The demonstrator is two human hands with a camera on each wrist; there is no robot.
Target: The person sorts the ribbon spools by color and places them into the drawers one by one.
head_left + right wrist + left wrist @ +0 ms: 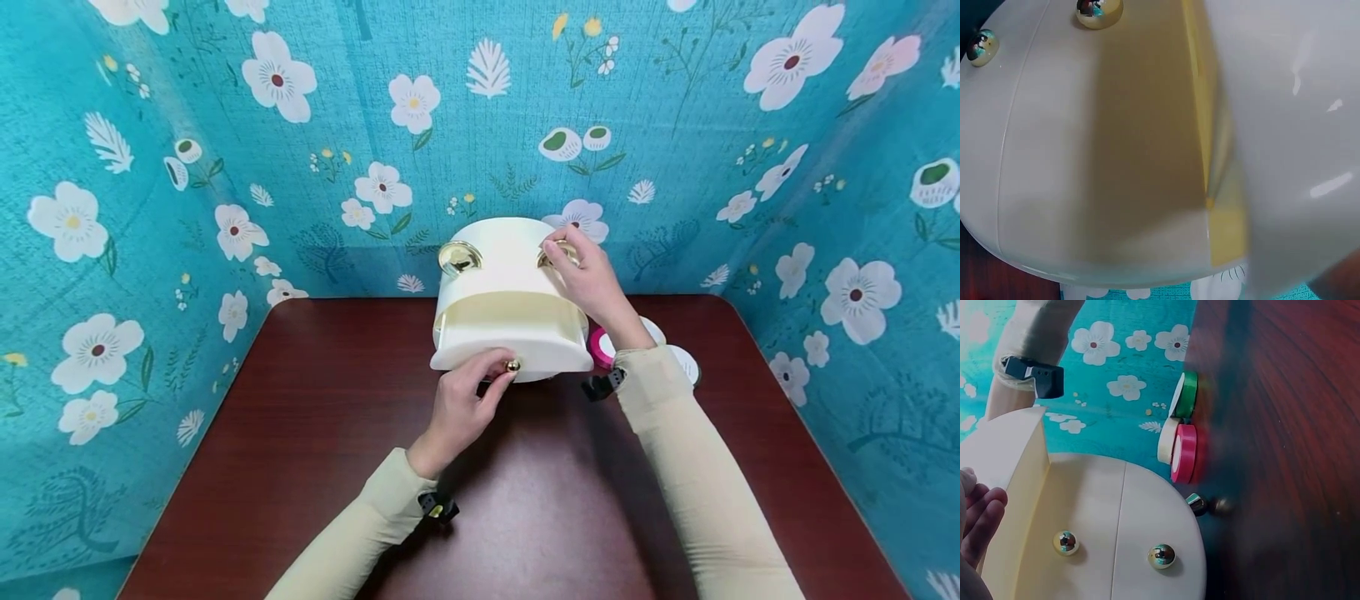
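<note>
A cream cabinet [506,258] with rounded ends stands at the back of the table, its top drawer [512,354] pulled partway out toward me. My left hand [463,404] pinches the drawer's small gold knob [513,365] between thumb and fingers. My right hand [588,271] grips the right-hand gold round ornament [546,257] on the cabinet's top, and covers part of it. The matching left ornament [460,258] is untouched. Below the drawer, the left wrist view shows two more gold knobs, an upper one [1066,542] and a lower one [1162,555], on the cabinet front.
Ribbon rolls in pink [1185,453], white [1167,440] and green [1186,394] stand beside the cabinet, partly behind my right forearm in the head view. A gold foot [1196,503] supports the cabinet. Flowered blue cloth [412,167] walls the dark red table [315,433].
</note>
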